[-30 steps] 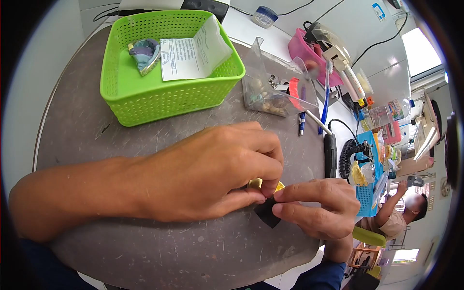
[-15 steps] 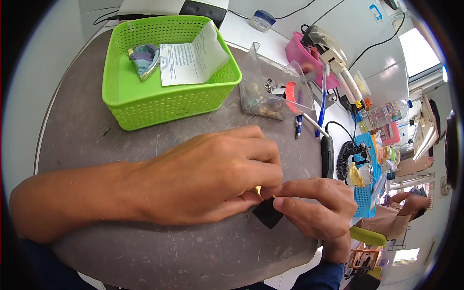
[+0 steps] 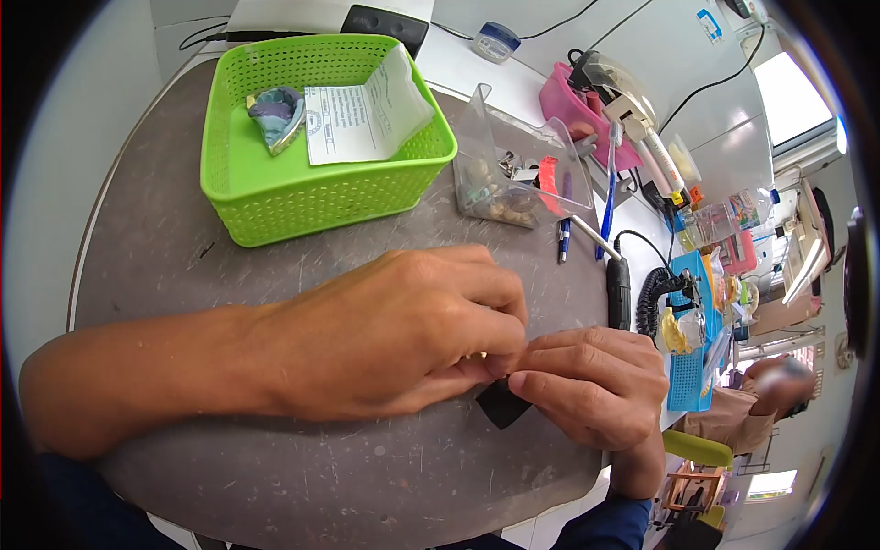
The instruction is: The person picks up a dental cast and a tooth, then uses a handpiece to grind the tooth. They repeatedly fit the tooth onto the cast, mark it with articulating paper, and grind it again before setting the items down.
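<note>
My left hand (image 3: 431, 325) is closed, its thumb and fingertips pinched together around a small gold-coloured piece (image 3: 483, 356) that is mostly hidden. Right against it, my right hand (image 3: 596, 385) pinches a small black piece of sheet (image 3: 501, 406) between thumb and fingers. The sheet's free corner points down toward me, just above the grey-brown worktop (image 3: 348, 477). The two sets of fingertips meet, so the contact between the gold piece and the sheet cannot be seen.
A green basket (image 3: 321, 206) holds a paper form (image 3: 353, 128) and a blue-purple moulded piece (image 3: 275, 119). Right of it stand a clear tray (image 3: 495, 206), pens, a black handpiece (image 3: 619, 293) with coiled cord, and a blue basket (image 3: 687, 380). Another person (image 3: 747, 403) sits farther right.
My right hand has shifted slightly left and up, and the fingertips are closer together. Less of the gold piece shows now. The black sheet has moved a little left with my fingers.
</note>
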Demonstrator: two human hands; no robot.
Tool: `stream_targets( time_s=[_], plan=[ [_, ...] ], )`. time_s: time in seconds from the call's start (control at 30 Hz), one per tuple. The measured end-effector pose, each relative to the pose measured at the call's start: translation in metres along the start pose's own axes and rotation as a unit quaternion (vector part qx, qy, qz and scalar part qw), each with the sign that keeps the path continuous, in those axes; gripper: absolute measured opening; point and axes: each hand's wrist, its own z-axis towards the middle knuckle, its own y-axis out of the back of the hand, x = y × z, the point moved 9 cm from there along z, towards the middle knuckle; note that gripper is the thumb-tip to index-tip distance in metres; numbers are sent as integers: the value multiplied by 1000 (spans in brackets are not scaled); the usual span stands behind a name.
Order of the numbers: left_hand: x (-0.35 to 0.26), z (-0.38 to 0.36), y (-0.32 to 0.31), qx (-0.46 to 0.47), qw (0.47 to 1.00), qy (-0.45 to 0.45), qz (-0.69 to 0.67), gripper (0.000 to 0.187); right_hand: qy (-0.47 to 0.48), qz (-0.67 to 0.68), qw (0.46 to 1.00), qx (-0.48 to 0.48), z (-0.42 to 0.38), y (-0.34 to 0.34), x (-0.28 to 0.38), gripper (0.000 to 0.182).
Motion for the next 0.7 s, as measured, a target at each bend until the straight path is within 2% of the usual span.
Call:
stream_targets(
  time_s=[0.27, 0.37, 0.7],
  plan=[
    [0, 0, 1, -5, 1000, -4, -1, 14, -4, 23, 1000, 6, -1, 1, -5, 14],
    [1, 1, 0, 0, 1000, -5, 0, 14, -19, 25, 1000, 5, -3, 0, -7, 19],
    [1, 0, -1, -5, 1000, -15, 10, 16, -9, 54, 998, 19, 0, -2, -10, 16]
  ],
)
